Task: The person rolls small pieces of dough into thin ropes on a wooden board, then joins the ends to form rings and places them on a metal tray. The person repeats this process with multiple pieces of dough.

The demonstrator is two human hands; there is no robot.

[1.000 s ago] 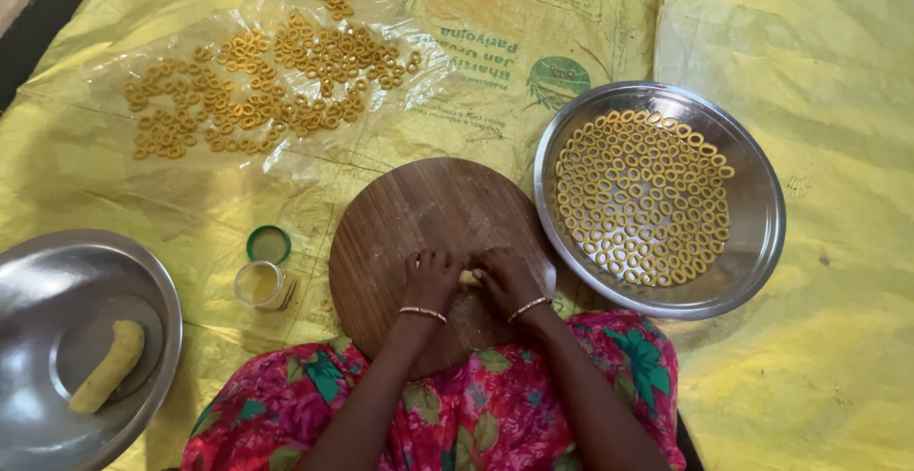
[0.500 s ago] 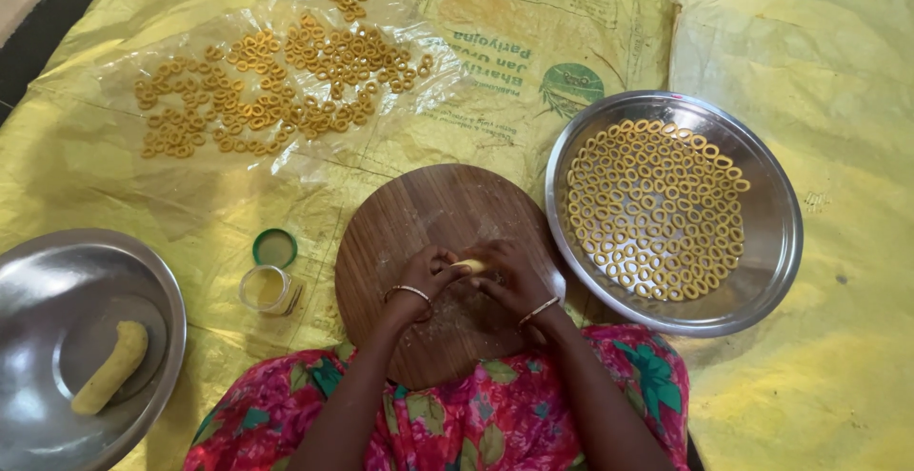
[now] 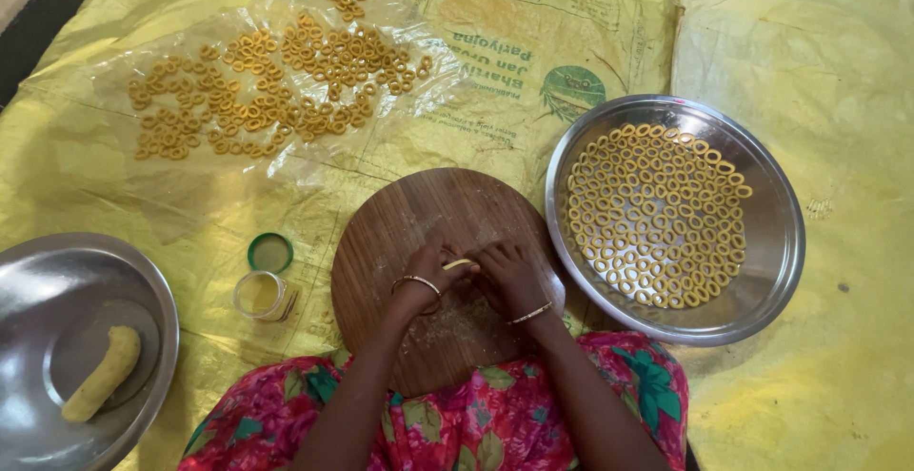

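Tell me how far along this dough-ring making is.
Done: the steel plate is nearly full of shaped rings, and more rings lie on the clear plastic sheet. In hand: left hand and right hand pinch a thin dough strip over the wooden board. Left: one dough log in the steel bowl.

Printed sacks and a clear plastic sheet on the floor

A flattened yellow woven sack (image 3: pixel 495 42) lies beyond both hands, bearing green print and a round green emblem (image 3: pixel 575 92). Ahead of the left hand (image 3: pixel 433 271), a crinkled transparent plastic sheet (image 3: pixel 276 80) overlaps it. A plain yellow sack (image 3: pixel 809 42) lies beyond the right hand (image 3: pixel 509 276).
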